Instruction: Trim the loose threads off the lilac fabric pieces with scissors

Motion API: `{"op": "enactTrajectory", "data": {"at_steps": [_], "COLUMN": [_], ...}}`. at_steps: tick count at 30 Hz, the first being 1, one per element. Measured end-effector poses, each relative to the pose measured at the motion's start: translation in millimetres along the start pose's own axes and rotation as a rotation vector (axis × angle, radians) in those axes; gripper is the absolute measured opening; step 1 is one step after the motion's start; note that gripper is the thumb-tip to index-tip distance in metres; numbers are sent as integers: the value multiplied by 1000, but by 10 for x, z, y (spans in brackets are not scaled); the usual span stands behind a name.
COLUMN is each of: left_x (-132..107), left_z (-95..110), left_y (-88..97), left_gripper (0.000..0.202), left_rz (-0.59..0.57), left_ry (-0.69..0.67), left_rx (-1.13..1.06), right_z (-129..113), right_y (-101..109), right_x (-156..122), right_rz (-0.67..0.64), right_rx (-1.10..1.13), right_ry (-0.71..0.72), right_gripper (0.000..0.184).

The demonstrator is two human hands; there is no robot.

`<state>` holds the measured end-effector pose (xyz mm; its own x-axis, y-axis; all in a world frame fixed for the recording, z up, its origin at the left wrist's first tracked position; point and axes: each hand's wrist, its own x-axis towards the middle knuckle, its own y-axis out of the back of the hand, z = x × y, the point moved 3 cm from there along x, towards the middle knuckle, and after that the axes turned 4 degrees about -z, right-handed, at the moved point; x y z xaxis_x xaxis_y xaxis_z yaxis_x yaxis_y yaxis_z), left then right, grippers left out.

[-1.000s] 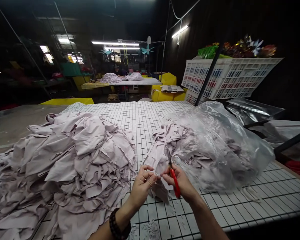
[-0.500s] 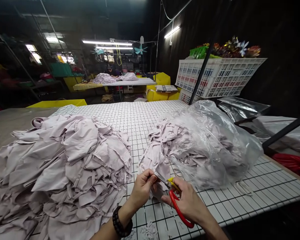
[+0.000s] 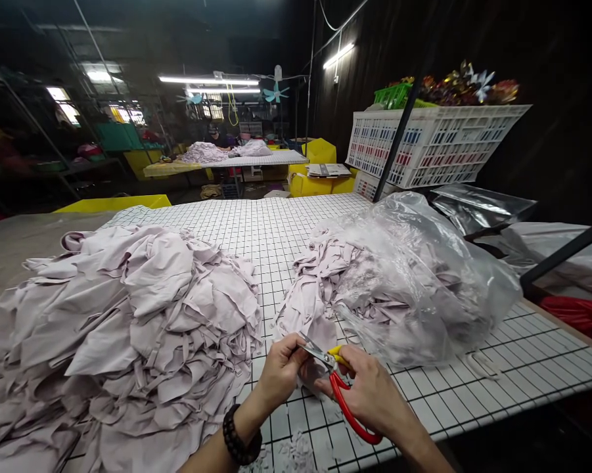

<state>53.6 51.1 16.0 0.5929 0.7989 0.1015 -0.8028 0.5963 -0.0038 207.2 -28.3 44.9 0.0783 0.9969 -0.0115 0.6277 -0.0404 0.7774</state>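
Note:
My right hand (image 3: 369,394) is closed on scissors (image 3: 349,410) with one red and one yellow handle. Their blades point up and left, reaching my left fingertips. My left hand (image 3: 282,373) pinches a piece of pale pink fabric (image 3: 309,376), mostly hidden behind my fingers and the blades. Just beyond my hands, more pale fabric pieces (image 3: 308,305) spill out of a clear plastic bag (image 3: 424,289). To the left lies a large heap of pale pink fabric (image 3: 142,315). Small cut scraps (image 3: 296,450) are scattered below my hands.
A white table (image 3: 271,223) with a black grid spreads beneath everything. White plastic crates (image 3: 438,141) stand at the back right, behind a dark slanted pole (image 3: 399,125). Farther back, a person (image 3: 215,135) is at another table (image 3: 286,157) with fabric piles.
The scissor blades have opened slightly, their tips still by my left fingers. Both hands stay almost in place, and the view has shifted a little.

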Motion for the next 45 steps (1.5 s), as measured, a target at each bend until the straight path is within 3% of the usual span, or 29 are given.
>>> {"op": "enactTrajectory", "data": {"at_steps": [15, 19, 22, 25, 28, 32, 35, 38, 41, 43, 45], "left_x": [-34, -45, -77, -128, -178, -227, -227, -111, 240, 606, 983], "left_z": [-122, -157, -124, -65, -17, 43, 197, 534, 940, 1089, 1086], "left_y": [-5, 12, 85, 185, 255, 361, 589, 944, 1232, 1282, 1206], "left_gripper": [35, 35, 32, 28, 27, 27, 28, 29, 30, 30, 29], "left_rz": [-50, -51, -17, 15, 26, 60, 137, 277, 400, 395, 317], "left_ry": [93, 126, 104, 54, 4, -30, -56, -119, -258, -293, -245], "left_rx": [-201, -274, -295, -288, -315, -331, -281, -131, 123, 275, 386], "right_z": [65, 117, 232, 358, 373, 258, 178, 130, 40, -69, -191], "right_y": [-123, -178, -147, 3, 111, 44, 17, 130, 345, 478, 531], "right_x": [23, 19, 106, 406, 918, 1587, 1774, 1626, 1233, 925, 656], "right_rz": [91, 37, -29, 85, 160, 3, -85, -128, -117, -13, 124], "right_rx": [-80, 42, 228, 286, 260, 270, 288, 324, 378, 406, 372], "right_ry": [54, 44, 16, 24, 126, 229, 254, 260, 261, 286, 318], "right_gripper": [34, 35, 26, 10, 22, 20, 8, 12, 10, 10, 9]}}
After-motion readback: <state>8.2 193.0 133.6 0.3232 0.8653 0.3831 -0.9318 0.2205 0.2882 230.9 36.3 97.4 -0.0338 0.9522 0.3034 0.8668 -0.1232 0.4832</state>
